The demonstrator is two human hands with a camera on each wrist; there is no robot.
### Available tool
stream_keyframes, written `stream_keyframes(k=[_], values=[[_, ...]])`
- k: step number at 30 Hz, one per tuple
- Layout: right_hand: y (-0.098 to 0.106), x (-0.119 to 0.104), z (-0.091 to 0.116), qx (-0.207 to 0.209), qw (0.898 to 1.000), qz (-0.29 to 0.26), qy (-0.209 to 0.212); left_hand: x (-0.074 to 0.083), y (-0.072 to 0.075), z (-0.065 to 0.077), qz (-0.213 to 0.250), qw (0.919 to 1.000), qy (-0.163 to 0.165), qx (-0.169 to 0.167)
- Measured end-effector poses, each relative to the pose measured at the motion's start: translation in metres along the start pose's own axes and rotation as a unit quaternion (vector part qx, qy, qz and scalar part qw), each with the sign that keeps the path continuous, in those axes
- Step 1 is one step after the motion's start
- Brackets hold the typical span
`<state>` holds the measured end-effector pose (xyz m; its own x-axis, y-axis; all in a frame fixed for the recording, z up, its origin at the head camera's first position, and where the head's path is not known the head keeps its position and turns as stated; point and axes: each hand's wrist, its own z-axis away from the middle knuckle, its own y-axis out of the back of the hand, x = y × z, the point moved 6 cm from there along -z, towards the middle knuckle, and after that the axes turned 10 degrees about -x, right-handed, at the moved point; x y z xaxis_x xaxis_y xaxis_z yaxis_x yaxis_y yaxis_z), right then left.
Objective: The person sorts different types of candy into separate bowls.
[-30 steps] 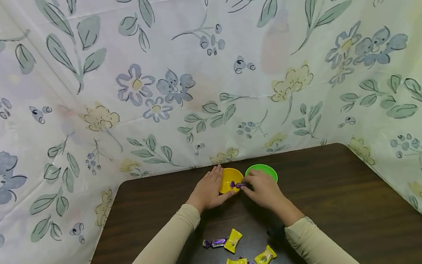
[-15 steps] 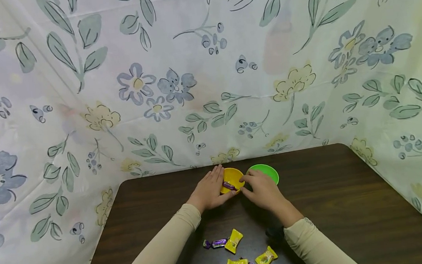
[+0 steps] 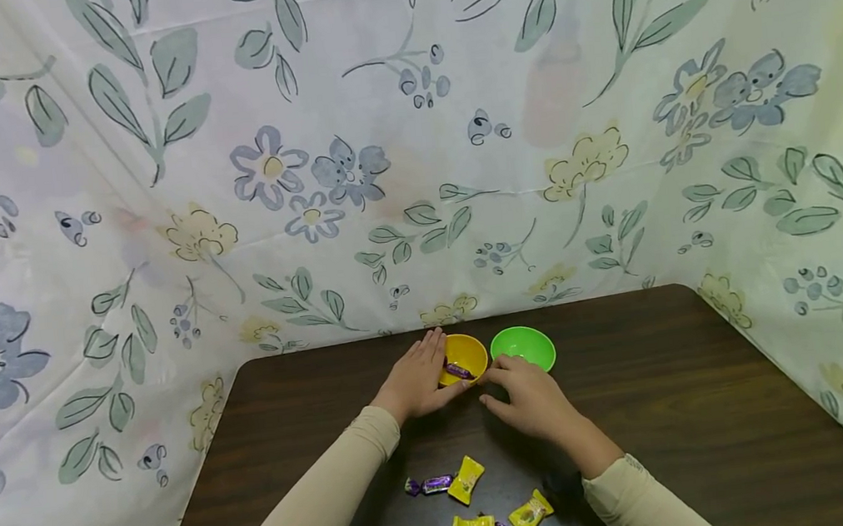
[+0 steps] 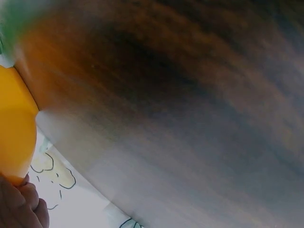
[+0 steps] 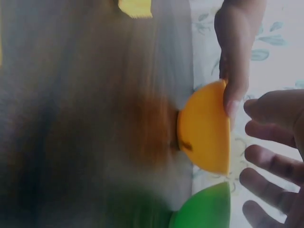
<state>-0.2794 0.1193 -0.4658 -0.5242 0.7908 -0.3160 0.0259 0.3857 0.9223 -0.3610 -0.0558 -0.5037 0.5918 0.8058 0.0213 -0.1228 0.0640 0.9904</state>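
My left hand (image 3: 414, 380) rests against the left side of the yellow bowl (image 3: 474, 349), fingers straight, thumb along the near rim. Inside that bowl lies a purple-wrapped candy (image 3: 458, 371). With nothing in its fingers, my right hand (image 3: 529, 395) hovers right of the yellow bowl and just in front of the green bowl (image 3: 522, 344). In the right wrist view the right hand's fingers (image 5: 270, 164) are spread apart near the yellow bowl's rim, and the left thumb (image 5: 232, 97) touches that rim. The left wrist view catches only the yellow bowl's side (image 4: 16, 123) and some left fingers (image 4: 23, 204).
On the near part of the dark wooden table (image 3: 666, 392) lie several wrapped candies: yellow ones (image 3: 466, 480) and purple ones (image 3: 437, 485), some touching or overlapping. A flowered cloth (image 3: 417, 213) rises behind the table's back edge and along its sides.
The purple candy was pinched in my right hand over the yellow bowl. It has been let go into the bowl, and the right hand has drawn slightly back toward me. The left hand stays put.
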Motion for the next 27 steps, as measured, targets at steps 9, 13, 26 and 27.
stream_keyframes(k=[9,13,26,27], values=[[-0.010,-0.019,0.019,-0.040,0.998,-0.036,0.033,0.001,0.002,0.003,0.002,1.0000,-0.004,0.005],[-0.022,-0.027,0.024,-0.073,0.995,-0.051,0.052,0.001,0.002,0.003,0.000,1.0000,-0.005,0.006],[-0.046,-0.055,0.029,-0.144,0.985,-0.052,0.082,0.000,0.000,0.002,0.000,1.0000,-0.005,0.000],[-0.047,-0.057,0.028,-0.149,0.984,-0.047,0.083,0.000,0.000,0.002,0.000,1.0000,-0.004,0.002]])
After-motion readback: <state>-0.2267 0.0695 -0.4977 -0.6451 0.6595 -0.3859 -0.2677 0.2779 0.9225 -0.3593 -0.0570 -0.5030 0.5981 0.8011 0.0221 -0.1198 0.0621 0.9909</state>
